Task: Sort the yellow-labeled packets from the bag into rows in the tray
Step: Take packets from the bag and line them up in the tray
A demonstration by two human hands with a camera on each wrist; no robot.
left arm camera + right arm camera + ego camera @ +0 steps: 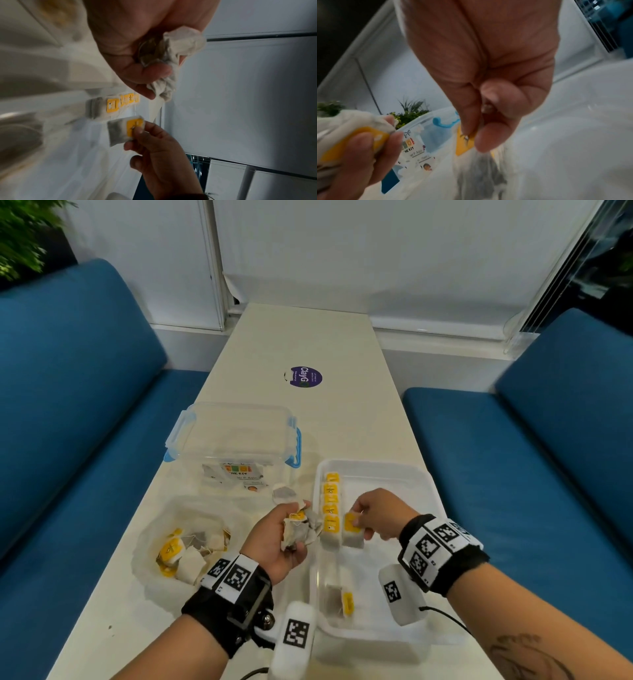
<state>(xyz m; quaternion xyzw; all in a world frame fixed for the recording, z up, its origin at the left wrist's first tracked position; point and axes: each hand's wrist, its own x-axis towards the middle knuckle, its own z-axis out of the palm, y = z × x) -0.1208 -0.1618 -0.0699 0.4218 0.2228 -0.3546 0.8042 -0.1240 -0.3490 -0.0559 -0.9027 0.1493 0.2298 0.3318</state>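
Where the blue bench (68, 392) runs along the left, the clear bag (186, 542) lies open on the white surface (308, 344), with several yellow-labeled packets (178, 553) loose inside it. Just beyond the bag stands a clear lidded box (233, 436) with blue clips and a printed label, and one stray packet (284, 494) lies beside its near corner. The left hand (277, 539) hovers between the bag and the tray, its fingers (154, 71) curled tight around a crumpled bunch of packets (301, 529). To its right sits the white tray (376, 470), holding a column of packets (331, 508) with yellow labels along its left edge, and a lone packet (339, 599) lying flat nearer the person. The right hand (380, 515) is over the tray, thumb and forefinger pinching one packet (352, 530) by its yellow label just beside the near end of that column; whether it touches the tray floor cannot be told. Another blue bench seat (513, 457) lies at the far right.
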